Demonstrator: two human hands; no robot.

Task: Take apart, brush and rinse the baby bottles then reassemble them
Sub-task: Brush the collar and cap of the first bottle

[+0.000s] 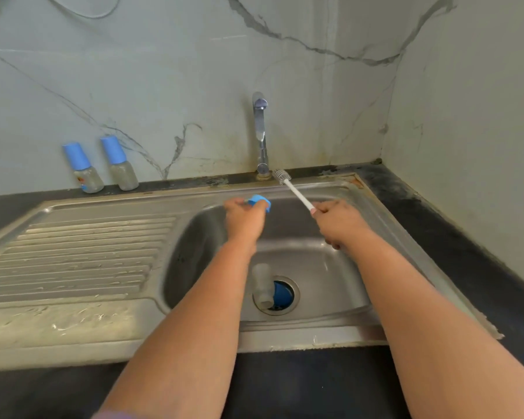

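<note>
Forearms: both bare arms reach in from the near edge, over the dark bench [285, 385] and across the sink [330, 331].
Bottle body: a clear bottle body [262, 284] lies on its side on the basin floor, one end at the drain [280, 294], with a blue part [282, 293] just beside it in the drain opening. It looks light and hard-walled, likely slick when wet; I would take it round the middle of the barrel rather than by the rim.
Blue ring: the left hand [244, 217] pinches a blue ring [260, 202] over the back of the basin. Small, stiff plastic, best held by its outer edge so the brush can reach inside.
Brush: the right hand [338, 222] grips the white handle of the bottle brush [294, 193]; its bristle head points up towards the foot of the tap [260, 131]. The handle is thin and may flex, so a grip near the bristles would give more control.
Hands: a little apart, each closed on its own item.
Tap: I see no water running.
Waiting bottles: two baby bottles [103, 167] with blue caps stand whole at the back of the bench against the marble wall [164, 71], well apart from the basin.
Drainboard: the ribbed drainboard [79, 258] lies to the left.
</note>
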